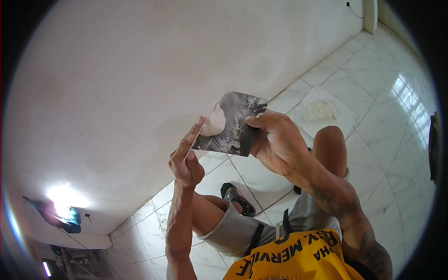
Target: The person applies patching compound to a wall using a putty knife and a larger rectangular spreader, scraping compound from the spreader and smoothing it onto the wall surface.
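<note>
Showing whitish streaks [229, 140], a dark, flat, straight-edged plate [239, 127].

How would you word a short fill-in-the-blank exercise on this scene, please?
1. The right hand grips a dark plate with its ____ on the paste-smeared face.
2. Apart from its dark lettering, the person's shirt is ____.
3. The pale floor is laid with square, marbled ____.

Missing words: thumb; yellow; tiles.

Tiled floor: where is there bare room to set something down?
The marble-look floor tiles look free between the white plaster-like pile and the dark object at far right. It's crowded around the left shoe and bent right knee.
</note>
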Available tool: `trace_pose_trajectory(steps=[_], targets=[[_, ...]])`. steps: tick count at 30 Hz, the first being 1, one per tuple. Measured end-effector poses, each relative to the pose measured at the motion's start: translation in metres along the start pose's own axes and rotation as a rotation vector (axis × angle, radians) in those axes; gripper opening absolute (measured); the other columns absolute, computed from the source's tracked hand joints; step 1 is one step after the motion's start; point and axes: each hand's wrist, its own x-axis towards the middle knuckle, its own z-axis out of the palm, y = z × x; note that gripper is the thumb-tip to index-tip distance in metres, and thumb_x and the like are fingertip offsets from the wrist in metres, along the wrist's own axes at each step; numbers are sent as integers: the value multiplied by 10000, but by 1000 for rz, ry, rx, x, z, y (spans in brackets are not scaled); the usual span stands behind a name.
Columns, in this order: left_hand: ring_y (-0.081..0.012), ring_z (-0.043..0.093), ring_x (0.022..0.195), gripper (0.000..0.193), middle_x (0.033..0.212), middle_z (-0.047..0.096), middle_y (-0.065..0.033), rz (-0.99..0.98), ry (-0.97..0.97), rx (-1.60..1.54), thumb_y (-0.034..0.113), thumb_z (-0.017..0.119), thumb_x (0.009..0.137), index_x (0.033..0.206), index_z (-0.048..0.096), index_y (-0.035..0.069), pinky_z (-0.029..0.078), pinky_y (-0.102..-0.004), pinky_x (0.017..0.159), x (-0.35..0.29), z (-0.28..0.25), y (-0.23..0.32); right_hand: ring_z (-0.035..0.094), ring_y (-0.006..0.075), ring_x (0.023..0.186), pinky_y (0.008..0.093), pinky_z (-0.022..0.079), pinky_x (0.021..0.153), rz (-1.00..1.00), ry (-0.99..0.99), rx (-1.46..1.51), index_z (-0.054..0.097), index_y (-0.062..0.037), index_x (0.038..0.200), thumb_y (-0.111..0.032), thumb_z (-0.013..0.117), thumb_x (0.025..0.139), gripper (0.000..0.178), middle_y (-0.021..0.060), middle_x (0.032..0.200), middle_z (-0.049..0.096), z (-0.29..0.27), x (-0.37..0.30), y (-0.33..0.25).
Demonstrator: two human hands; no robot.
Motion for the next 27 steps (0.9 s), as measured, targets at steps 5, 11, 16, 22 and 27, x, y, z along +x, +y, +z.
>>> trace_pose_trajectory(steps=[5,11,16,22,27], targets=[[-34,355,534,332,718,451,0,149,14,72,249,403,987,1105,413,-61,309,-193,485,0,-4,-8,572,337,1018,502,498,879,21,-66,70,376,176,1081,28,397,876,254,243,1080,502,-3,0,0],[-194,609,783,301,887,610,-161,235,-7,16,118,434,945,1148,431,-105,494,-305,684,-3,0,-7,577,311,1042,454,464,931,58,-108,48,468,143,1066,11,494,826,274,221,1110,548,-17,3,0],[-324,642,969,312,1100,615,-247,98,-139,55,-28,493,851,1162,486,-42,529,-365,789,9,-11,2,589,302,978,464,498,870,92,-110,12,477,146,979,51,449,821,187,213,1021,548,-14,9,2],[-283,603,1065,582,1229,579,-106,-64,-207,28,-177,549,695,1202,542,108,563,-338,826,-1,-30,-5,565,191,881,339,434,914,124,-109,43,559,-29,811,31,558,777,68,88,886,590,-10,7,18],[-289,604,1054,567,1190,597,-99,16,-68,18,-163,508,697,1194,521,111,551,-355,858,-23,-43,23,545,308,1106,508,466,943,275,-214,-1,520,44,1058,24,496,843,217,192,1174,559,-21,-7,14]])
